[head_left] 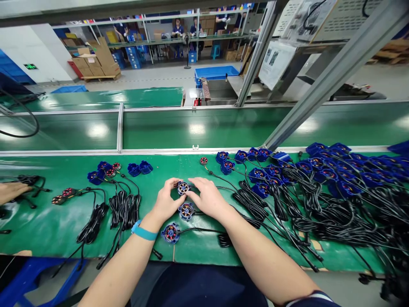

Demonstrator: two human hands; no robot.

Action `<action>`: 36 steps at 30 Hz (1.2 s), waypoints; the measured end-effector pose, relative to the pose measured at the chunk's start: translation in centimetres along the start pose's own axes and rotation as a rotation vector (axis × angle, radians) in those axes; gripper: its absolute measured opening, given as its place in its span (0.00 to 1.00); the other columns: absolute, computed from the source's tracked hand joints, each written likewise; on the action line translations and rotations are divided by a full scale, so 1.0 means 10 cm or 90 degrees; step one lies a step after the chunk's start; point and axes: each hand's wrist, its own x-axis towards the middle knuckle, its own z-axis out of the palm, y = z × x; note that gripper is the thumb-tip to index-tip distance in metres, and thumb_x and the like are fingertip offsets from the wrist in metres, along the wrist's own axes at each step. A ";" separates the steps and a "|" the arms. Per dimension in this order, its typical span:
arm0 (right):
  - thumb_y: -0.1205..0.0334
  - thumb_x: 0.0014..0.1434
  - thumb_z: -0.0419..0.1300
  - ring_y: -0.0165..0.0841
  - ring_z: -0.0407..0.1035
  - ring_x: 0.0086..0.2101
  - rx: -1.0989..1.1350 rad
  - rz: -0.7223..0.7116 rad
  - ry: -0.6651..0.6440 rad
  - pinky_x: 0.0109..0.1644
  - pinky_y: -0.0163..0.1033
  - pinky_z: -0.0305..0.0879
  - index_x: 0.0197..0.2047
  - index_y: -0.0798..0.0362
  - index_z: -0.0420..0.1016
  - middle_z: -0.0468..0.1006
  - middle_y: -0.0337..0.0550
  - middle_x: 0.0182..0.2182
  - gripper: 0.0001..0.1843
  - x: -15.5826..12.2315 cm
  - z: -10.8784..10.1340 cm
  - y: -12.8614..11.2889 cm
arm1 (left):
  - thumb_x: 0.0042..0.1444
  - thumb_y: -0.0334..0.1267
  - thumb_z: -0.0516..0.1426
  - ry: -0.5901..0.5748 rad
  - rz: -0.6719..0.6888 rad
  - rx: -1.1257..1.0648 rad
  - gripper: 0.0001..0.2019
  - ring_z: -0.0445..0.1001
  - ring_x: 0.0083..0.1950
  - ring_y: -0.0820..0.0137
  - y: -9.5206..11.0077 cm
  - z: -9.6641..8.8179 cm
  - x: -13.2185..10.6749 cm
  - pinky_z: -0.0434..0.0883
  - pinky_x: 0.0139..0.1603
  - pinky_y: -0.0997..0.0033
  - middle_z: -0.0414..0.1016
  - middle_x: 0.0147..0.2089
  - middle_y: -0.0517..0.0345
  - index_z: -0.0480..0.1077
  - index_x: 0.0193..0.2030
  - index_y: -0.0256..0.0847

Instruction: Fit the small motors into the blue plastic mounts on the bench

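My left hand (166, 201) and my right hand (206, 196) meet over the green mat, fingertips on either side of a small round blue connector head (183, 187) with red and copper contacts. Both hands grip it together. Two more blue connector heads lie just below: one (186, 210) between my wrists, one (171, 233) near the front edge, each with a black cable trailing right. A blue band (143, 232) circles my left wrist.
A big heap of blue connectors with bundled black cables (322, 192) fills the right of the mat. Several coiled cable sets (118, 204) lie to the left. Another person's hand (11, 191) rests at the far left. A slanted metal post (319, 85) rises behind.
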 end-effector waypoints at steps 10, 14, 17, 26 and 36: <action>0.56 0.71 0.60 0.43 0.65 0.51 -0.094 -0.150 -0.050 0.55 0.50 0.64 0.57 0.50 0.78 0.72 0.50 0.56 0.15 -0.02 -0.07 -0.09 | 0.57 0.35 0.64 -0.039 -0.021 -0.040 0.28 0.76 0.63 0.62 0.00 -0.03 -0.01 0.73 0.66 0.51 0.76 0.61 0.47 0.57 0.61 0.46; 0.54 0.72 0.59 0.44 0.65 0.54 -0.107 -0.143 -0.042 0.57 0.52 0.63 0.59 0.50 0.77 0.70 0.52 0.59 0.16 -0.02 -0.10 -0.08 | 0.58 0.34 0.64 -0.042 0.000 0.010 0.25 0.76 0.61 0.63 -0.04 -0.01 0.02 0.75 0.64 0.53 0.76 0.59 0.49 0.61 0.60 0.45; 0.56 0.70 0.62 0.47 0.65 0.57 -0.118 -0.068 -0.021 0.62 0.55 0.61 0.62 0.54 0.73 0.69 0.54 0.61 0.21 -0.02 -0.15 -0.02 | 0.60 0.37 0.64 -0.044 0.017 0.063 0.22 0.77 0.58 0.64 -0.02 -0.01 0.06 0.76 0.61 0.56 0.76 0.56 0.51 0.63 0.58 0.45; 0.66 0.71 0.59 0.41 0.75 0.46 -0.102 0.027 -0.110 0.50 0.41 0.67 0.50 0.54 0.80 0.81 0.47 0.44 0.10 0.00 -0.23 0.06 | 0.64 0.40 0.61 -0.105 0.057 0.134 0.27 0.73 0.62 0.60 -0.04 -0.07 0.08 0.73 0.65 0.52 0.73 0.61 0.48 0.59 0.67 0.47; 0.51 0.69 0.63 0.44 0.73 0.44 -0.140 0.017 -0.116 0.45 0.44 0.68 0.57 0.54 0.77 0.76 0.49 0.43 0.20 0.15 -0.32 -0.22 | 0.58 0.33 0.63 -0.060 0.023 0.080 0.36 0.76 0.60 0.62 -0.03 -0.02 0.02 0.74 0.65 0.53 0.75 0.59 0.48 0.54 0.70 0.47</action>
